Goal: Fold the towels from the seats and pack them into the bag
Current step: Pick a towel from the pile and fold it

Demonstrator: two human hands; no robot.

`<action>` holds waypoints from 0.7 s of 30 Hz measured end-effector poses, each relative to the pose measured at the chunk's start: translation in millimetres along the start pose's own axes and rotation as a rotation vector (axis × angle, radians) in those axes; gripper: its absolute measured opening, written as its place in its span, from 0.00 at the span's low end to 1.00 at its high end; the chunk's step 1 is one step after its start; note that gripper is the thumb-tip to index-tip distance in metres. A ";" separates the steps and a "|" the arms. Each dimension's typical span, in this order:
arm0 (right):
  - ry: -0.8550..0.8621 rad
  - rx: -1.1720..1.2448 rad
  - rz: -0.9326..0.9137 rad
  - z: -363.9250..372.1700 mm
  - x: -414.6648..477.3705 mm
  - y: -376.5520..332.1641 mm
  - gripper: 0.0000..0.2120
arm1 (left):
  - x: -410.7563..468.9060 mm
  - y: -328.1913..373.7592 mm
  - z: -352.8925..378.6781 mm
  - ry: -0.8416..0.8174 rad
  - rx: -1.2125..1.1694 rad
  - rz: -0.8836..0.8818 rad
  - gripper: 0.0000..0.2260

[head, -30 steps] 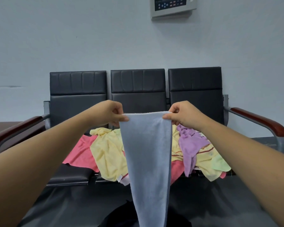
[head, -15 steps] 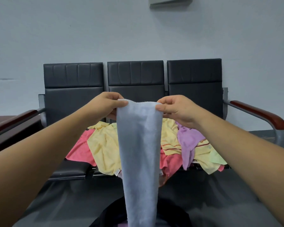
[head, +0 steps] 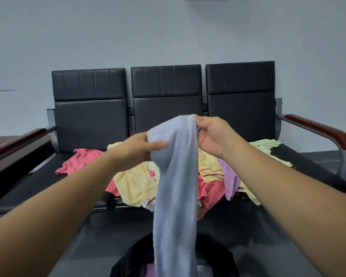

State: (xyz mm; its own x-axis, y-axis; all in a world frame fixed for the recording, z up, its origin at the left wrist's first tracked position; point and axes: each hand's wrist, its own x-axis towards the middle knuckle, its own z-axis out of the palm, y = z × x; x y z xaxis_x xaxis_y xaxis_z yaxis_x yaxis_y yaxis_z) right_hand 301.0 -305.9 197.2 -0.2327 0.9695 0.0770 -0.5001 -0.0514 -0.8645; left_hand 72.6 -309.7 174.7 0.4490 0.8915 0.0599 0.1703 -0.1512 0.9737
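Nearest, the black bag (head: 218, 262) gapes on the floor. The blue towel (head: 176, 196) hangs down over it, its top pinched by the left hand (head: 136, 150) and, higher, the right hand (head: 212, 134). Beyond, loose towels (head: 134, 182) lie heaped across 3 black seats (head: 166, 100).

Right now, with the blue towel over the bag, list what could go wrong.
The blue towel hangs bunched between left hand and right hand; the fold may come out crooked.
Its lower end dangles at the open bag and could drop in unfolded.
The pile overhangs the seat edge; the hanging towel might drag some off.
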 end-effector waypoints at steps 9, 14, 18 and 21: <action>0.055 -0.016 0.065 -14.1 4.5 0.5 0.13 | 5.5 -71.0 44.8 -0.097 0.132 -0.123 0.21; 0.150 -0.031 0.009 -35.4 17.5 2.0 0.13 | 18.2 -87.5 54.8 0.066 -0.008 -0.098 0.16; 0.447 -0.564 0.038 -75.0 31.5 12.9 0.14 | 18.5 -98.9 50.5 -0.006 -0.073 -0.141 0.17; 0.444 -0.675 0.205 -101.3 33.4 34.2 0.14 | 18.8 -110.1 52.5 -0.022 -0.244 -0.154 0.21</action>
State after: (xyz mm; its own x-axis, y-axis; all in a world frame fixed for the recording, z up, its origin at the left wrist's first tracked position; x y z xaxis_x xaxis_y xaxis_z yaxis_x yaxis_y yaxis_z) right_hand 360.6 -251.1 119.9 0.1567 0.9682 -0.1950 0.1572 -0.2194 -0.9629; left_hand 108.3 -298.7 57.2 0.4535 0.8862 -0.0947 0.0227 0.0948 0.9952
